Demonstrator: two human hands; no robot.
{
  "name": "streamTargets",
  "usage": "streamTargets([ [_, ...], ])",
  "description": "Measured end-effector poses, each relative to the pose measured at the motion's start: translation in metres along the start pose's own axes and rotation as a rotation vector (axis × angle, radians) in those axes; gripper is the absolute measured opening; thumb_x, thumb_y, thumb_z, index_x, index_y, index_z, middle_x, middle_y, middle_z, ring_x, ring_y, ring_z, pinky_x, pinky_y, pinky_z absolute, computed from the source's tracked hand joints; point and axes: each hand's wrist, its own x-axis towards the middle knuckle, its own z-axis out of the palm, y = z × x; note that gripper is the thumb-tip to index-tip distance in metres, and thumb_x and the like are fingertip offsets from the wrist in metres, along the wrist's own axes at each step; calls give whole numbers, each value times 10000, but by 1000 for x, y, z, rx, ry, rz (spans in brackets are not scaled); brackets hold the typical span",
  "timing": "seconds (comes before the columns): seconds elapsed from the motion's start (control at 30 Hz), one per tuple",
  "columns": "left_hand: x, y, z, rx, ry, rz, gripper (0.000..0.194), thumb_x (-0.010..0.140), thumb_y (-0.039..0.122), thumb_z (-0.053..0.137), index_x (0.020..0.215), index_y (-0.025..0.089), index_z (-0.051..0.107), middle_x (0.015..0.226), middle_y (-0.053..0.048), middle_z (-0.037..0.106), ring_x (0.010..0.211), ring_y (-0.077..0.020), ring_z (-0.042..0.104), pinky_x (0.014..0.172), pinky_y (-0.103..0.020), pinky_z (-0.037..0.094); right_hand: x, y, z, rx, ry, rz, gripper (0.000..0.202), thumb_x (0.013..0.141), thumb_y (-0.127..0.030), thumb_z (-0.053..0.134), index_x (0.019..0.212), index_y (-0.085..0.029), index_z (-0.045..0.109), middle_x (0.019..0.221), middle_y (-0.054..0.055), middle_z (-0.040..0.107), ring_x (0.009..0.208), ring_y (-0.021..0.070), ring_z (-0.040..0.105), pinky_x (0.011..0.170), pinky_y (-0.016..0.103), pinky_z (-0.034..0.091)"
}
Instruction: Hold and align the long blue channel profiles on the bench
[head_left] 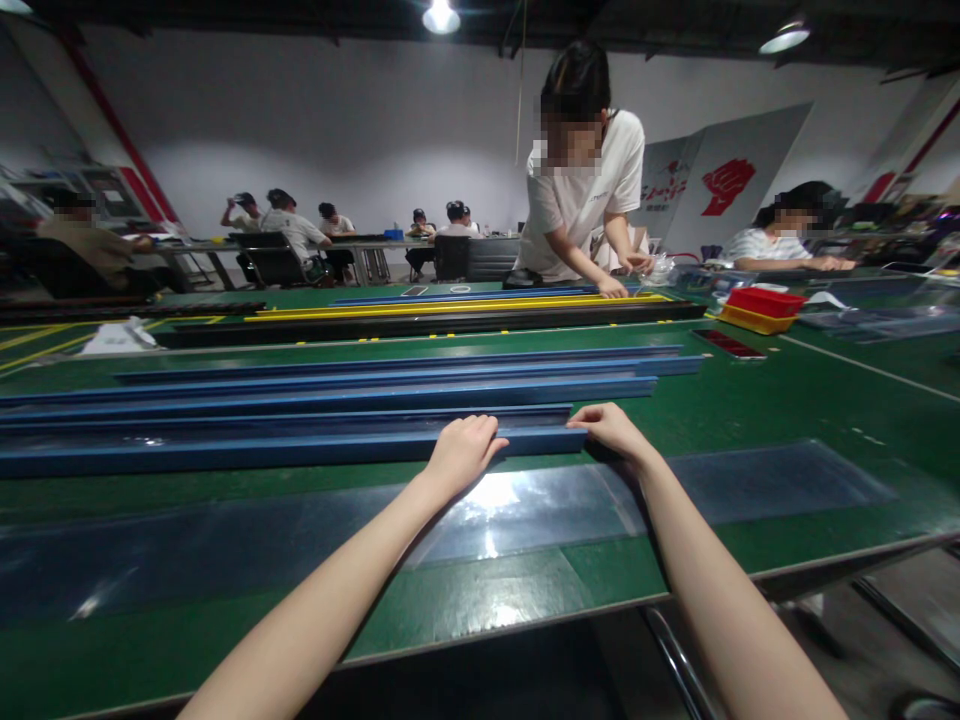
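A long blue channel strip [247,453] with raised side walls lies across the green table, its right end in front of me. My left hand [466,450] is closed over the strip's near wall a little short of that end, fingers curled into the channel. At the tip of the strip, my right hand [611,430] pinches the end corner between thumb and fingers; its fingertips are partly hidden. Something shiny and clear shows inside the channel. Nearer to me, a long clear plastic sheet [300,530] lies flat under my forearms.
More blue strips [465,385] lie just beyond. Farther back are yellow strips [450,308] and a black strip [420,328], where a co-worker [585,190] leans over. A phone [729,344] and red and yellow bins [761,308] sit at right. The table's edge [525,625] runs close before me.
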Motion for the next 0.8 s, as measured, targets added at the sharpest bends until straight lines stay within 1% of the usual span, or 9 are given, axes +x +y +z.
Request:
streamTargets([
  [0.27, -2, 1, 2, 25, 36, 49, 225, 892, 347, 383, 825, 171, 506, 825, -47, 606, 807, -180, 535, 652, -281, 366, -2, -2, 0, 12, 3, 20, 216, 549, -338, 633, 605, -133, 669, 542, 28, 597, 552, 131, 527, 533, 233, 393],
  [0.53, -2, 1, 1, 5, 15, 45, 245, 900, 343, 355, 864, 160, 514, 858, -56, 610, 837, -179, 550, 675, -283, 398, -2, -3, 0, 34, -21, 32, 206, 559, -322, 609, 612, -128, 655, 517, 16, 572, 508, 105, 484, 498, 223, 367],
  [0.67, -1, 1, 3, -9, 23, 52, 241, 898, 338, 361, 895, 153, 516, 908, -69, 610, 894, -185, 552, 708, -284, 412, -2, -2, 1, 51, -16, 30, 228, 552, -344, 621, 611, -127, 655, 510, 15, 569, 504, 105, 488, 493, 221, 368],
  [0.8, -1, 1, 3, -5, 20, 53, 245, 896, 344, 363, 904, 153, 515, 916, -74, 609, 900, -190, 555, 719, -288, 423, -2, -1, 1, 71, -9, 24, 235, 543, -354, 633, 598, -127, 652, 504, 13, 565, 500, 105, 488, 491, 222, 372],
])
